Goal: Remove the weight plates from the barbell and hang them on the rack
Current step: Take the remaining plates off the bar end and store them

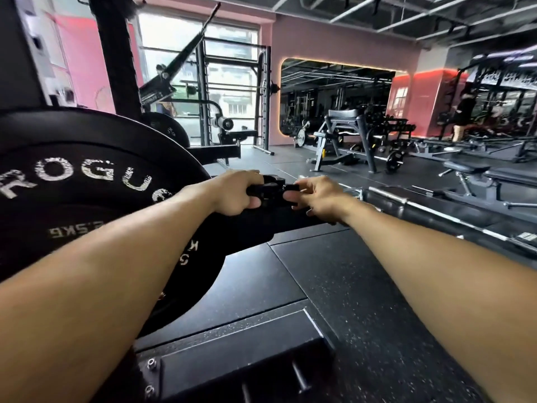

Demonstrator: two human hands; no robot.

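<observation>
Gym interior, pink walls, big window at the back left, wide mirror (pixel 337 97) with a lit edge on the far wall, black speckled rubber floor (pixel 363 286) underfoot. Head view looks down both bare forearms.

Large black rubber weight plate (pixel 72 184) with worn white "ROGU..." lettering fills the left side, seen nearly face-on and tilted by the lens; it sits on the barbell sleeve, mostly hidden behind the hands. A second, smaller black plate (pixel 168 129) shows behind it, further back by the black upright rack post (pixel 116 53).

Black plastic barbell collar clamp (pixel 273 190) sits just outside the big plate, between the two hands. Left hand (pixel 232 193), grip clenched around the clamp's left part, thumb underneath, knuckles on top. Right hand (pixel 316 199), grip pinching the clamp's right end, thumb pressed against its side, fingers curled over it. Both hands are touching the clamp; whether its lever is unlatched can't be told.

Chrome barbell shaft (pixel 406 203) runs away to the right past the right hand, above a black padded bench. Black steel base plate with bolts (pixel 232 370) at bottom centre. Background: grey adjustable benches, racks, blurred person (pixel 462 114) standing far right.
</observation>
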